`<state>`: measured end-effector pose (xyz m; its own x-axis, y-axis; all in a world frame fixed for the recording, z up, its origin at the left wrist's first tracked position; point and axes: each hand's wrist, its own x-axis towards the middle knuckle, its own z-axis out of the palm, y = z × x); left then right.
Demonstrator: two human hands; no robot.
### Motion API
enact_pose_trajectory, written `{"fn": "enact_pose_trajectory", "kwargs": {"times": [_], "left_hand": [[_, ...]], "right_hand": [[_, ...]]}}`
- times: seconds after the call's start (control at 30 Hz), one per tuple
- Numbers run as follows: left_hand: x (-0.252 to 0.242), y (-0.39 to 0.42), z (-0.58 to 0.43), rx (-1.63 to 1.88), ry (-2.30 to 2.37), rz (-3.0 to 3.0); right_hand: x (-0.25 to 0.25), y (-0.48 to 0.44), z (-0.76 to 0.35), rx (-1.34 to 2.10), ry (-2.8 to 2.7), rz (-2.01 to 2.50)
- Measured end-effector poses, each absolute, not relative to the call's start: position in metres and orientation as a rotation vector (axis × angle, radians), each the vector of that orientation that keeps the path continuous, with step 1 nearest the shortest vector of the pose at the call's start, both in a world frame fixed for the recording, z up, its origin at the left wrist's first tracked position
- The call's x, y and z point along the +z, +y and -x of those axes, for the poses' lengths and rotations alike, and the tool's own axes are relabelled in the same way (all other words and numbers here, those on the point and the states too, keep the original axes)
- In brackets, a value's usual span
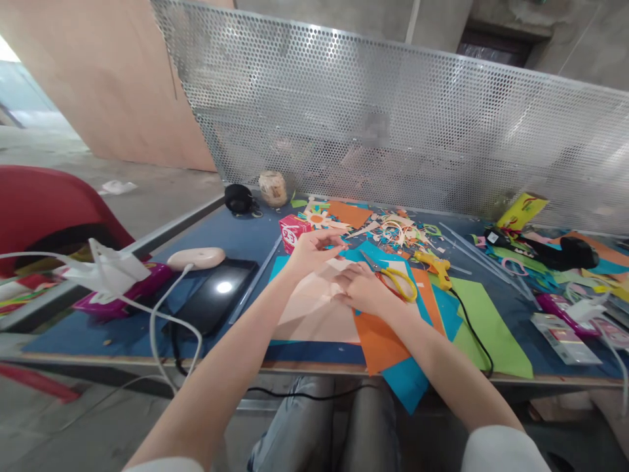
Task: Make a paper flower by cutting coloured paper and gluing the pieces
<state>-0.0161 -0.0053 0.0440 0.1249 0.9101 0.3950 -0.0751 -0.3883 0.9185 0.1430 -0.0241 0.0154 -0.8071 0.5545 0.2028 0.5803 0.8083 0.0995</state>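
Note:
My left hand (316,254) hovers over a pale pink sheet of paper (304,318), thumb and fingertips brought together. Whatever they pinch, if anything, is too small to make out. Lower and to the right, my right hand (362,286) is close above the same sheet with its fingers bent but apart, and nothing shows in it. Scissors with yellow and orange handles (403,283) lie just beyond that hand on blue paper. Orange sheets (381,341) and a blue sheet (409,383) spread beneath my right forearm. A pink box (293,231) stands behind my left hand.
A yellow glue gun (435,265) rests right of the scissors, near green paper (484,321). Paper scraps (398,229) pile up at the back, before a perforated metal screen (344,118). A phone (213,295) with its light on and a white cable (153,328) lie left.

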Motion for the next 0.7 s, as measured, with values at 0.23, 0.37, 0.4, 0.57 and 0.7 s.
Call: {"fn": "enact_pose_trajectory", "kwargs": {"times": [0.23, 0.37, 0.4, 0.57, 0.7], "left_hand": [[0.044, -0.006, 0.015, 1.419, 0.839, -1.485], [0.043, -0.005, 0.015, 1.431, 0.85, -1.5], [0.042, -0.004, 0.015, 1.435, 0.85, -1.509], [0.041, 0.0, 0.016, 1.47, 0.88, -1.544], [0.039, 0.003, 0.018, 1.517, 0.896, -1.527]], "right_hand": [[-0.003, -0.035, -0.124, -0.342, -2.866, 0.711], [-0.003, -0.034, -0.125, -0.245, -2.859, 0.737], [-0.003, -0.034, -0.125, -0.2, -2.853, 0.741], [-0.001, -0.035, -0.127, 0.039, -2.76, 0.743], [0.007, -0.027, -0.143, 0.274, -2.538, 0.837]]}}
